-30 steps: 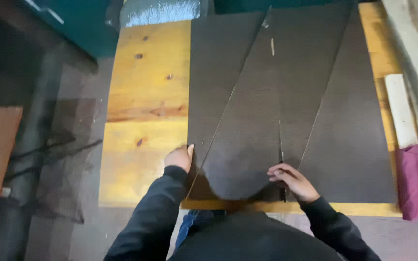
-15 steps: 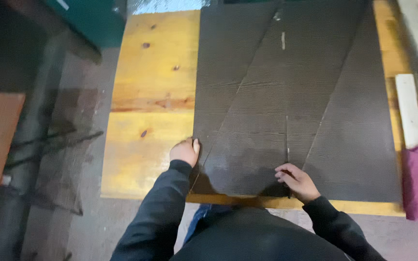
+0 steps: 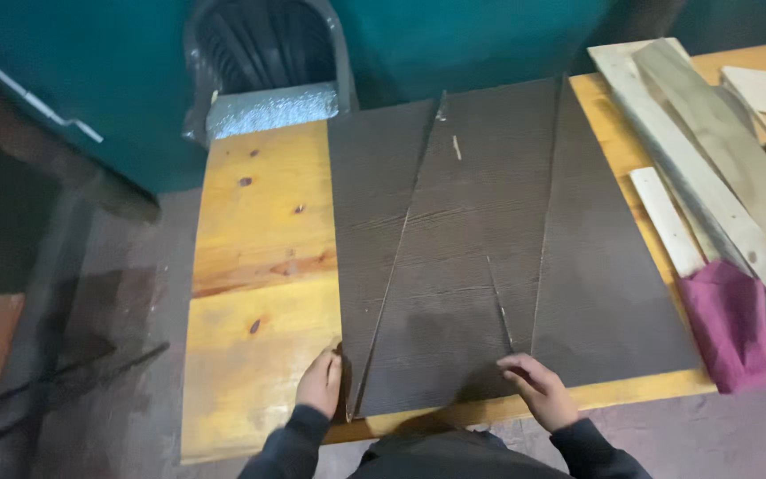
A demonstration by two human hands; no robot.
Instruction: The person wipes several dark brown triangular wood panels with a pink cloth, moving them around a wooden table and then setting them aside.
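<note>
A large dark brown wood-grain sheet [image 3: 480, 257] lies flat on a yellow pine table [image 3: 259, 266]. Pale lines run across the sheet in long wedge shapes. My left hand [image 3: 321, 383] rests at the sheet's near left corner, fingers curled against its edge. My right hand [image 3: 538, 390] presses on the sheet's near edge, fingers bent, beside a thin pale line. Neither hand holds a tool. Dark sleeves cover both of my arms.
Several pale wooden planks [image 3: 711, 168] lie at the table's right side, with a magenta cloth [image 3: 729, 324] over their near ends. A grey plastic chair [image 3: 263, 66] stands behind the table against a teal wall. A dark floor lies to the left.
The view has tilted up, showing the chair, the wall and more planks. Both hands stay at the sheet's near edge, the right one a little further right.
</note>
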